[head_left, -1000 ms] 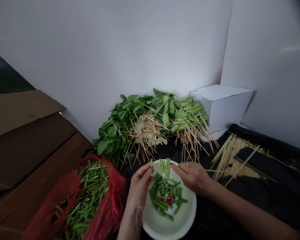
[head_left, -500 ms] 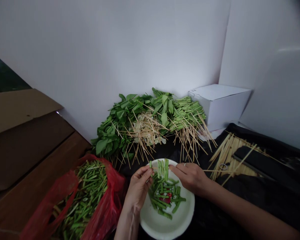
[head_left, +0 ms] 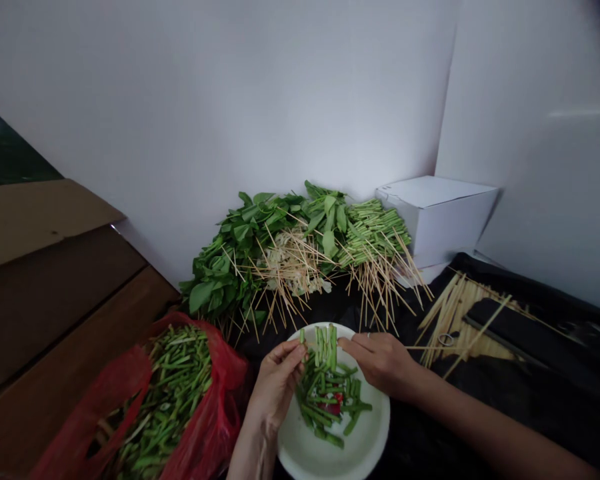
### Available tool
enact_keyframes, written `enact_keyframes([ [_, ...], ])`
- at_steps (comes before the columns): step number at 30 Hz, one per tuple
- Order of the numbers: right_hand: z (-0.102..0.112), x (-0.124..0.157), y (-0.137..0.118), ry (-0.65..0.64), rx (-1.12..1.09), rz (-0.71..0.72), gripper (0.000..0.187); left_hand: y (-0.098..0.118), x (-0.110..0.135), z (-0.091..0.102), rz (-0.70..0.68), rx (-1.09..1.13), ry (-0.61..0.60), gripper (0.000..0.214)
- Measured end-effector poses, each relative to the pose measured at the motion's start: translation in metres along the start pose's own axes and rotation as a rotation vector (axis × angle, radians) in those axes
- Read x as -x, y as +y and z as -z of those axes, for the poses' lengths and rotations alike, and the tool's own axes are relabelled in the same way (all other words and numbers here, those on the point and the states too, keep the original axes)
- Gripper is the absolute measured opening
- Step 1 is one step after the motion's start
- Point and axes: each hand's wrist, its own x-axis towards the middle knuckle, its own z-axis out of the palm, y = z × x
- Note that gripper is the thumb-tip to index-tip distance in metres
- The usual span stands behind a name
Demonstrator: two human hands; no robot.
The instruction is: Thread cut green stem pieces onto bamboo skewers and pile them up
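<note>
My left hand (head_left: pixel 281 377) pinches a short green stem piece (head_left: pixel 302 335) at the upper left of a white bowl (head_left: pixel 300 460). My right hand (head_left: pixel 383 360) is closed around a thin wooden skewer (head_left: pixel 425 347), whose free end sticks out to the right. Several cut green stems (head_left: pixel 326 348) stand side by side on the skewer, between my two hands and over the bowl. The skewer's tip by my left fingers is hard to make out. More cut stems (head_left: pixel 320 413) lie loose in the bowl, around a red patch on its bottom.
A red plastic bag (head_left: pixel 227 380) full of cut stems stands at left. Behind the bowl lie skewered leafy greens (head_left: pixel 220 263), pale pieces and stem bundles (head_left: pixel 375 230). Loose skewers (head_left: pixel 445 313) and a dark flat object (head_left: pixel 500 327) lie right, near a white box (head_left: pixel 445 213). A cardboard box (head_left: pixel 40 280) is at far left.
The left hand's stem piece sits slightly closer to the stems on the skewer. Both hands keep their grip; the whole view has shifted slightly.
</note>
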Motion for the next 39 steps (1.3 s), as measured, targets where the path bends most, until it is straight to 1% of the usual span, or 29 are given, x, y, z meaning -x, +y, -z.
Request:
enact_keyframes([
  [4,0.000,0.001,0.001,-0.022,-0.006,-0.017,0.023,0.003,0.002,-0.004,0.013,0.000,0.016,0.033],
  [8,0.000,0.002,0.002,-0.013,-0.005,-0.014,0.023,0.004,0.001,-0.004,0.031,0.007,0.001,0.032],
  [11,0.002,0.002,0.001,0.004,0.033,0.025,0.025,0.000,0.000,-0.004,0.040,-0.010,-0.017,0.030],
  [15,0.002,0.001,-0.001,0.023,0.089,0.087,0.024,-0.006,0.002,-0.010,0.078,-0.050,-0.061,0.029],
  [18,0.002,0.000,-0.001,0.027,0.085,0.067,0.023,-0.002,0.002,-0.011,0.034,-0.089,-0.084,0.029],
  [19,0.002,-0.001,0.000,0.030,0.087,0.059,0.023,0.001,0.001,-0.009,0.005,-0.139,-0.102,0.028],
  [21,0.003,-0.002,0.002,0.039,0.102,0.048,0.023,0.008,-0.001,-0.004,-0.070,-0.306,-0.145,0.022],
  [22,0.004,-0.002,0.003,0.048,0.112,0.041,0.024,0.010,-0.003,0.000,-0.118,-0.416,-0.159,0.019],
  [24,0.005,-0.003,0.005,0.066,0.128,0.029,0.023,0.012,-0.006,0.006,-0.239,-0.663,-0.142,0.010],
  [26,0.006,-0.003,0.006,0.074,0.136,0.020,0.024,0.009,-0.008,0.010,-0.340,-0.914,-0.113,0.008],
  [28,0.005,-0.002,0.007,0.062,0.138,0.020,0.025,0.001,-0.008,0.010,-0.398,-1.097,-0.100,0.014],
  [31,0.004,-0.001,0.007,0.033,0.140,0.034,0.026,-0.012,-0.006,0.006,-0.430,-1.182,-0.101,0.020],
  [33,0.004,0.000,0.007,0.027,0.146,0.041,0.026,-0.018,-0.004,0.003,-0.418,-1.189,-0.119,0.025],
  [34,0.004,0.000,0.007,0.027,0.153,0.043,0.026,-0.019,-0.003,0.003,-0.391,-1.189,-0.152,0.026],
  [35,0.004,0.000,0.007,0.025,0.160,0.044,0.026,-0.019,-0.002,0.002,-0.344,-1.178,-0.207,0.027],
  [37,0.004,0.000,0.007,0.020,0.169,0.044,0.025,-0.015,-0.002,0.003,-0.218,-1.093,-0.355,0.026],
  [38,0.004,0.000,0.007,0.017,0.170,0.042,0.025,-0.012,-0.003,0.004,-0.170,-1.026,-0.410,0.024],
  [39,0.004,-0.001,0.007,0.019,0.168,0.041,0.025,-0.009,-0.004,0.005,-0.151,-0.966,-0.431,0.022],
])
